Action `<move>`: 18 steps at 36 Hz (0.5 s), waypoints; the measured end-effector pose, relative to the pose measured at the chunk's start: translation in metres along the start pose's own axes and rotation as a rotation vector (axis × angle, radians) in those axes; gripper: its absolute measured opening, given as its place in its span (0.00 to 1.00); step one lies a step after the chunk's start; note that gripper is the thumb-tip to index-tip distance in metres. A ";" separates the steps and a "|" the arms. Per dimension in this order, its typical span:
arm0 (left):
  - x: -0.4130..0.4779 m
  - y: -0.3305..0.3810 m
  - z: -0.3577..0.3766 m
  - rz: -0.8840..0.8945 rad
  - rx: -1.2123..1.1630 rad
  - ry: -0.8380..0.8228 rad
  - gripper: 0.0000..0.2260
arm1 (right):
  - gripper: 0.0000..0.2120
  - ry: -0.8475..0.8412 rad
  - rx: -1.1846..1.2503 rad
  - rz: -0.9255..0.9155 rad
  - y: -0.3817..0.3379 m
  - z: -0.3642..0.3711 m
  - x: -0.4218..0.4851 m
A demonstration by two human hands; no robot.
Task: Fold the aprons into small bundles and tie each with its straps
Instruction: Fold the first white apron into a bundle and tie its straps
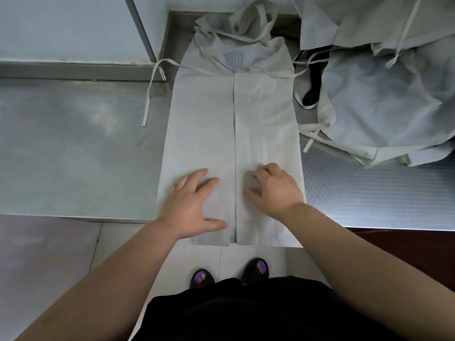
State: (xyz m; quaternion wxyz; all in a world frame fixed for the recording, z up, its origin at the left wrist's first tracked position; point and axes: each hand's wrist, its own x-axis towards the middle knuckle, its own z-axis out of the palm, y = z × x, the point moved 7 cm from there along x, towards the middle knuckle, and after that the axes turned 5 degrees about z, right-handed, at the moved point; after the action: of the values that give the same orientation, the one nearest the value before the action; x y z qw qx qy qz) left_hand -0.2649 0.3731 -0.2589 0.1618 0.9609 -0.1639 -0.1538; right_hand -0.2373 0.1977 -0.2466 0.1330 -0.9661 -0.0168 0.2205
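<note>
Apron being folded: a pale apron (261, 114) lies lengthwise in the middle of the frame on a steel counter (73, 148). Its two long sides are turned in and meet along a centre line, and its lower hem hangs just over the counter's front edge.
Bib end: at top centre, with the neck loop (248, 18) bunched above it and a blue-grey printed emblem (234, 57) showing between the turned-in flaps.
Waist strap: one strap (149, 94) trails off the apron's left side and runs down the counter at upper left of centre.
Left hand: the left hand (194, 203) lies flat on the left flap near the hem, with fingers spread wide and the thumb close to the centre line.
Right hand: the right hand (277, 189) rests on the right flap with the thumb out. The fingers are bent and their tips are on the cloth, and no fabric is visibly gathered in them.
Other aprons: a loose pile of aprons (384, 94) with tangled straps sits at upper right, just beside the flat one.
Bottom of frame: dark clothing and dark shoes (202, 278) on a tiled floor (49, 254).
</note>
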 end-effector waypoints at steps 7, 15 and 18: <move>-0.019 0.006 0.021 0.237 0.331 -0.230 0.56 | 0.32 0.013 0.008 0.180 -0.011 0.013 -0.019; -0.033 -0.001 0.003 0.427 0.012 0.175 0.20 | 0.18 -0.030 -0.026 0.225 -0.027 0.022 -0.024; -0.036 0.002 -0.002 0.450 -0.067 0.247 0.11 | 0.11 -0.034 -0.054 0.226 -0.031 0.024 -0.025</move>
State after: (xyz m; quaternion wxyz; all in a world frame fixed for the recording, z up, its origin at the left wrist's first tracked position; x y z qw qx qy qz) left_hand -0.2966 0.3851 -0.2481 0.2426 0.9057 -0.3475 -0.0007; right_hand -0.2696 0.2309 -0.2482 0.0807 -0.9612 0.0842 0.2500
